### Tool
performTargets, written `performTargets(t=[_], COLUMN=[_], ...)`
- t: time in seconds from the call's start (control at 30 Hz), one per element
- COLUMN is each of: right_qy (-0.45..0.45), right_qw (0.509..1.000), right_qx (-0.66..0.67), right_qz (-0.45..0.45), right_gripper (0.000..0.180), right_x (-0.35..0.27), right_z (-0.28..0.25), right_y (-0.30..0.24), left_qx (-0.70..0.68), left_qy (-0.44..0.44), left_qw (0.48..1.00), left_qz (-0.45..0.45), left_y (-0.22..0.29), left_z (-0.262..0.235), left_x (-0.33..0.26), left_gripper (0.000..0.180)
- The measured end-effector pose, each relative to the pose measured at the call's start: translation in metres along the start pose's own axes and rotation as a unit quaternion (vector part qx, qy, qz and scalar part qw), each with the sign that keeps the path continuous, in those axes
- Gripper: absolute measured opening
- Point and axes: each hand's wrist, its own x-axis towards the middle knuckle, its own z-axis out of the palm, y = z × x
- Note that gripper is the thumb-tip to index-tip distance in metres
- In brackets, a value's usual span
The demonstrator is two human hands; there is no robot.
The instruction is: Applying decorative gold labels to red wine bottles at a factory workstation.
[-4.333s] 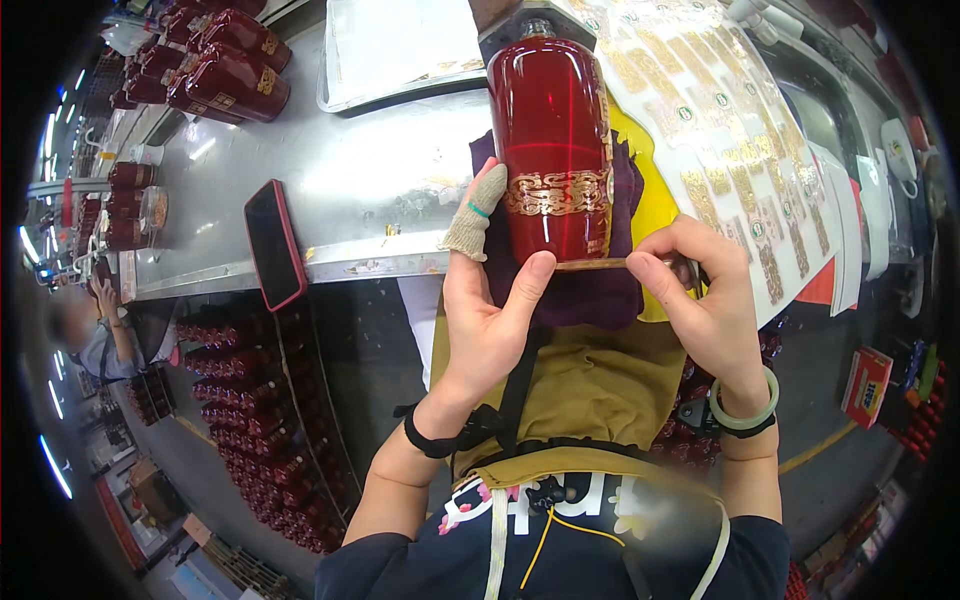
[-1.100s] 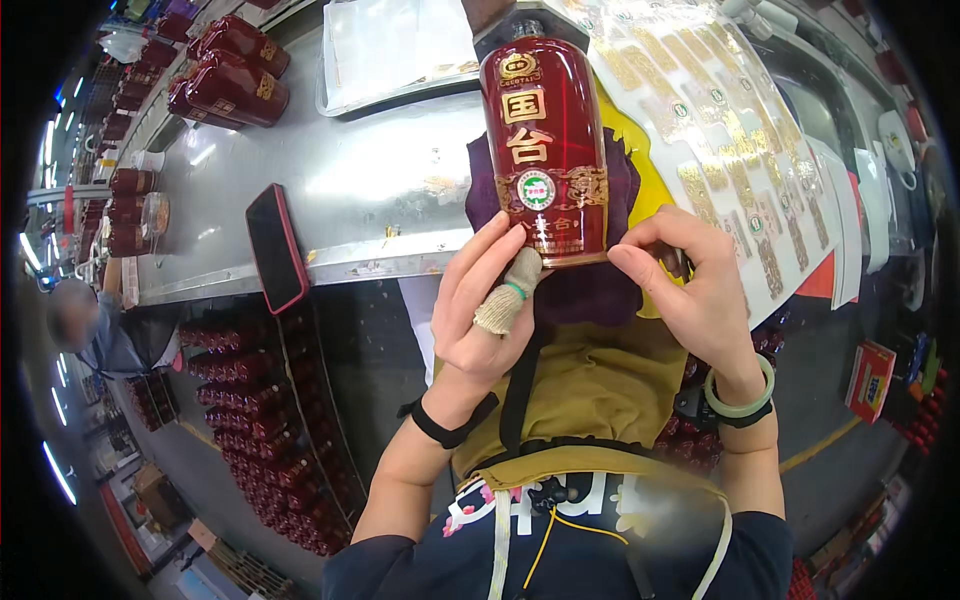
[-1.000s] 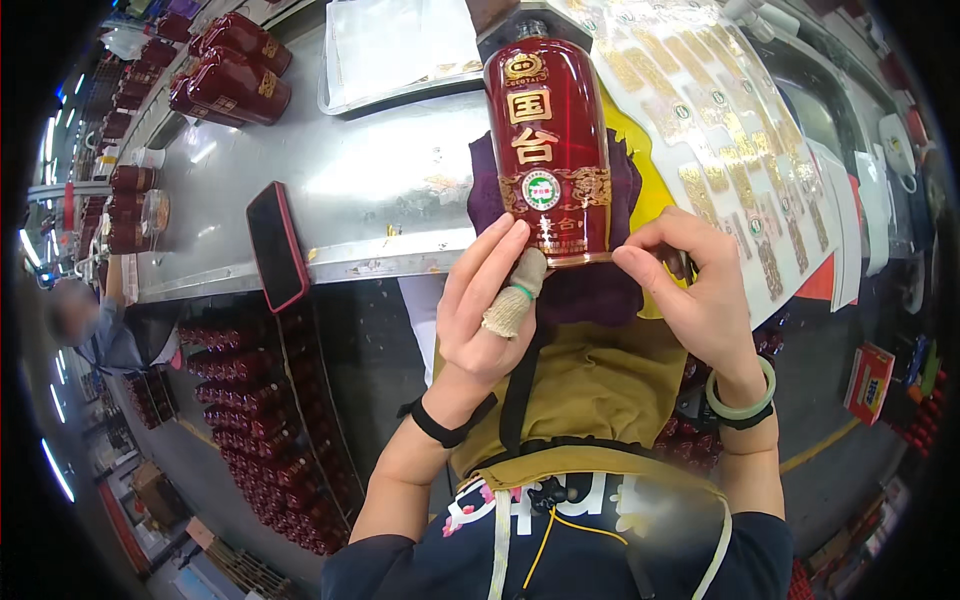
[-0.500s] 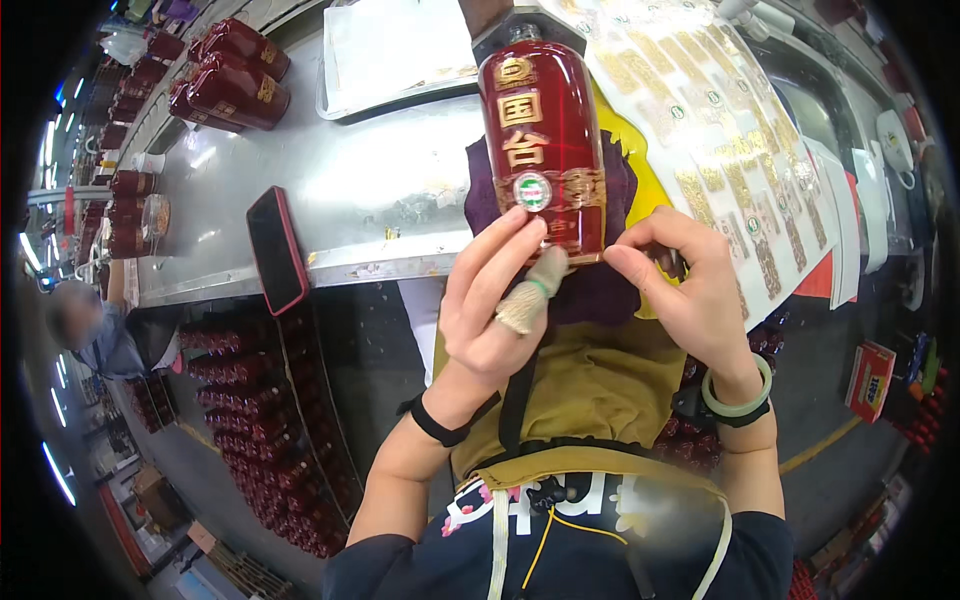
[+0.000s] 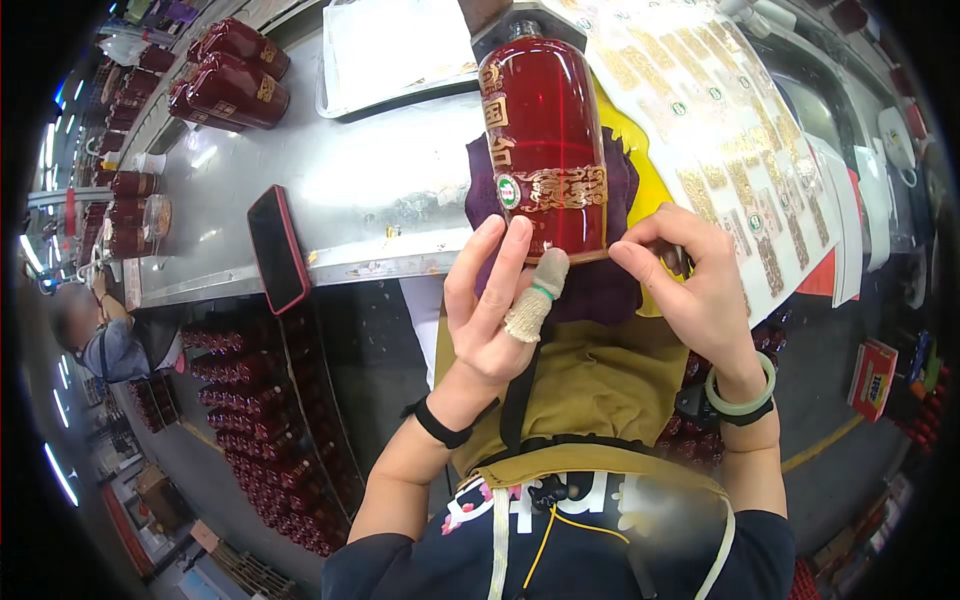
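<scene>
A dark red glass bottle [image 5: 550,110] lies on its side on a purple cloth [image 5: 622,235], its open neck pointing away from me. Gold lettering and a round green-and-white sticker [image 5: 509,192] show along its left side, and an ornate gold band [image 5: 570,188] crosses its lower part. My left hand [image 5: 487,310] is at the lower left of the bottle, fingers apart, the thumb in a knitted cover [image 5: 540,295] against the base. By the lower right corner, my right hand [image 5: 690,275] has its thumb and curled fingers closed; anything between them is hidden.
Sheets of gold decals [image 5: 700,110] lie at right, over yellow material [image 5: 625,130]. On the metal table [image 5: 390,190] are a phone [image 5: 279,250], a white-lined tray [image 5: 400,60] and more red bottles [image 5: 235,90]. Several bottles stand in rows below left; a person [image 5: 125,345] is beyond.
The bottle has rolled about its long axis, bringing its lettering and sticker to the left and the gold band toward the middle. My left fingers have come off the sticker and spread.
</scene>
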Motion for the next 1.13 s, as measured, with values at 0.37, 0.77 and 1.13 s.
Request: performTargets(t=[0.37, 0.77, 1.13], right_qy=[-0.003, 0.004, -0.001], right_qw=[1.000, 1.000, 0.999], right_qx=[0.014, 0.015, 0.028], right_qz=[-0.012, -0.009, -0.021], right_gripper=[0.014, 0.013, 0.014], right_x=[0.001, 0.000, 0.000], right_z=[0.005, 0.004, 0.007], right_y=[-0.001, 0.003, 0.002], left_qx=[-0.077, -0.012, -0.087], left_qy=[0.023, -0.007, 0.013], left_qw=[0.996, 1.000, 0.995], left_qz=[-0.038, 0.007, -0.044], left_y=[-0.010, 0.005, -0.010], left_z=[0.002, 0.000, 0.001], left_x=[-0.004, 0.008, -0.007], left_gripper=[0.037, 0.018, 0.042])
